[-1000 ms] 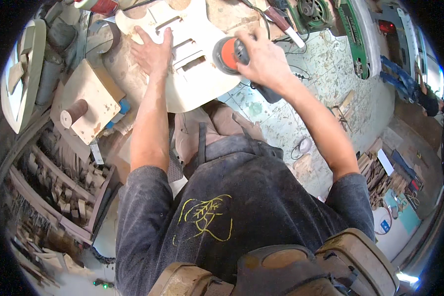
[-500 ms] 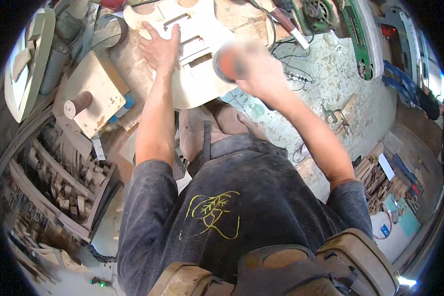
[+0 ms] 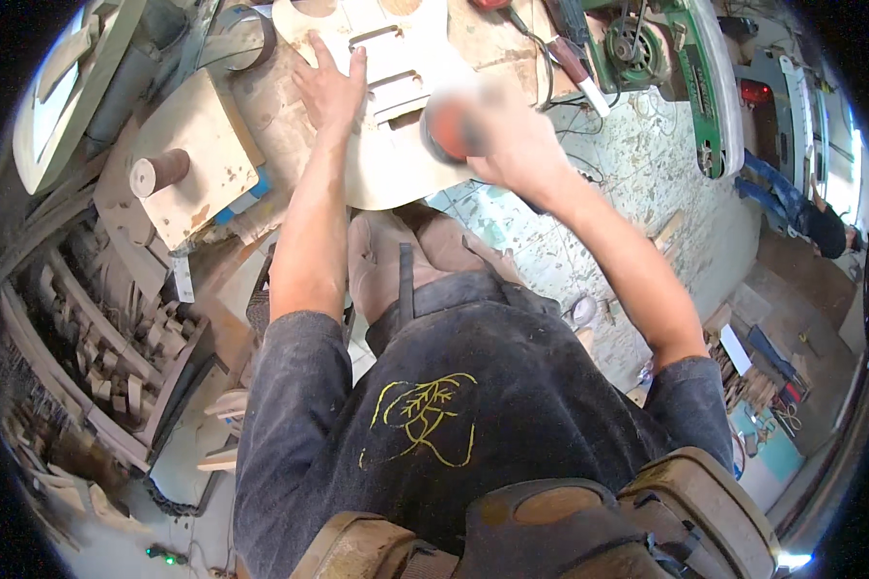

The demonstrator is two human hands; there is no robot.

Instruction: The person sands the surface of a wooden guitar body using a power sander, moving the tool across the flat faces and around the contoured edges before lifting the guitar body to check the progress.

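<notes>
A pale wooden guitar body [image 3: 388, 179] with rectangular slots cut through its face lies flat on the workbench in front of me. My left hand [image 3: 332, 89] rests on its left part, beside the slots, with the fingers spread. Gripped in my right hand [image 3: 523, 152] is an orange-red power sander [image 3: 446, 127], set on the right part of the body near the lowest slot. The top of the sander and some of my right fingers are blurred, so their details cannot be made out.
To the left, a wooden block with an upright sanding drum [image 3: 160, 174] stands near a rack of wood offcuts [image 3: 145, 357]. A green machine with a pulley [image 3: 637, 48] is at the upper right, cables [image 3: 550, 72] beside it. Another person [image 3: 821, 227] is at the far right.
The view has shifted a little, so the bench and guitar body appear further right. The sander sits slightly closer to the lowest slot. My left hand stays spread on the body.
</notes>
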